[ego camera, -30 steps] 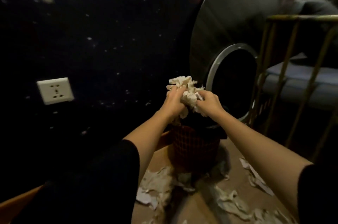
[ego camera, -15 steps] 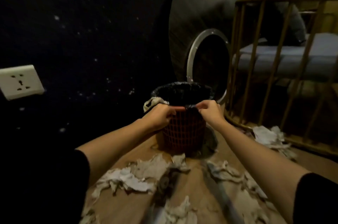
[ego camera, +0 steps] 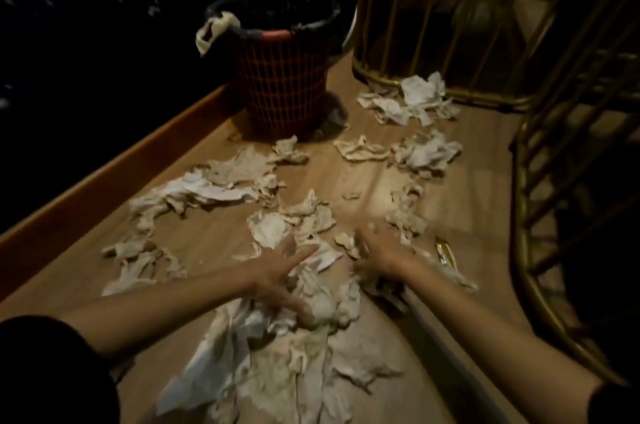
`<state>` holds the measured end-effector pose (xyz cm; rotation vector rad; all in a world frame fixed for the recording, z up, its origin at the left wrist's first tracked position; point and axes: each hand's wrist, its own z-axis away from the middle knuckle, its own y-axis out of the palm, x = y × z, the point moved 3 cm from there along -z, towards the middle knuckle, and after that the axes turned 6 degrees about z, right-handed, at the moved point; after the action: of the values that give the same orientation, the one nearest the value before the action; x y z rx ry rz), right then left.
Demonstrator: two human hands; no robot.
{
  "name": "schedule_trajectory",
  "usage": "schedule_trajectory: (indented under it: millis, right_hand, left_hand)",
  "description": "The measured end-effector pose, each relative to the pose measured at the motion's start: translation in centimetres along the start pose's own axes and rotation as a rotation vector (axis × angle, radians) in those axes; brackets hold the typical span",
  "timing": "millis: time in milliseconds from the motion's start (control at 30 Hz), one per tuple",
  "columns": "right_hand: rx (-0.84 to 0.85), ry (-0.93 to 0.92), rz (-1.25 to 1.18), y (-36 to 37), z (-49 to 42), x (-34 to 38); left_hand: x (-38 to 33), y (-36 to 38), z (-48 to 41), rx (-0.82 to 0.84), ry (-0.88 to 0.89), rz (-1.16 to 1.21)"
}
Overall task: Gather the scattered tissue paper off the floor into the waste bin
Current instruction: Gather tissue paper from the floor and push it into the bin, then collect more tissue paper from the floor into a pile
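With the left hand (ego camera: 277, 271) spread flat and the blurred right hand (ego camera: 377, 252) apparently unclenched on the soft, light tissue paper (ego camera: 311, 326) at 6 o'clock, bunches can be scooped toward the waste bin (ego camera: 282, 77) at 12 o'clock.

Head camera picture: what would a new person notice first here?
Crumpled tissue paper lies scattered all over the wooden floor. Both hands, left hand and right hand, spread over the nearest heap. A red waste bin stands behind, one tissue hanging over its rim.
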<state>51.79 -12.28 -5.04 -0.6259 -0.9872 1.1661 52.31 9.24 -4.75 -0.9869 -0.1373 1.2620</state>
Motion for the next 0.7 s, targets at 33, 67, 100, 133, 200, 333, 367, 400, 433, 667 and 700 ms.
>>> schedule_trajectory:
  millis: [33,67,100,133,200,333,367,400,433,667,700]
  right_hand:
    - [-0.021,0.077,-0.024,1.4,0.9,-1.1]
    - [-0.030,0.133,-0.048,2.8,1.8,-1.9]
    - [-0.045,0.163,-0.059,4.2,2.6,-2.3]
    - [-0.088,0.166,-0.046,5.4,3.5,-2.3]
    - [-0.291,0.080,0.017,7.2,5.0,-1.6]
    - [-0.446,-0.153,-0.065,8.9,5.8,-0.9]
    - [-0.436,-0.164,-0.095,8.7,5.6,-1.1]
    - [-0.433,-0.170,-0.131,8.1,5.5,-1.2]
    - [-0.433,-0.169,-0.177,7.2,5.5,-1.0]
    - [-0.204,-0.282,-0.282,6.9,11.1,3.1]
    - [-0.118,-0.267,-0.230,8.3,12.2,3.6]
  left_hand:
    - [-0.7,1.3,0.2,-0.009,0.018,0.019]
    - [-1.4,2.6,0.5,-0.041,0.041,0.008]
    - [-2.0,3.8,0.7,-0.089,0.060,-0.035]
    - [-2.7,5.0,0.9,-0.149,0.084,-0.086]
    - [-3.7,6.9,1.2,-0.262,0.128,-0.119]
    - [-3.2,7.5,1.2,-0.347,0.166,0.093]
    - [-2.6,6.9,1.2,-0.367,0.174,0.098]
    - [-1.8,6.1,1.4,-0.402,0.174,0.089]
    - [-1.0,5.0,1.7,-0.461,0.175,0.104]
    - [1.9,2.3,9.2,-0.510,0.227,0.294]
    - [1.8,3.4,10.0,-0.489,0.211,0.267]
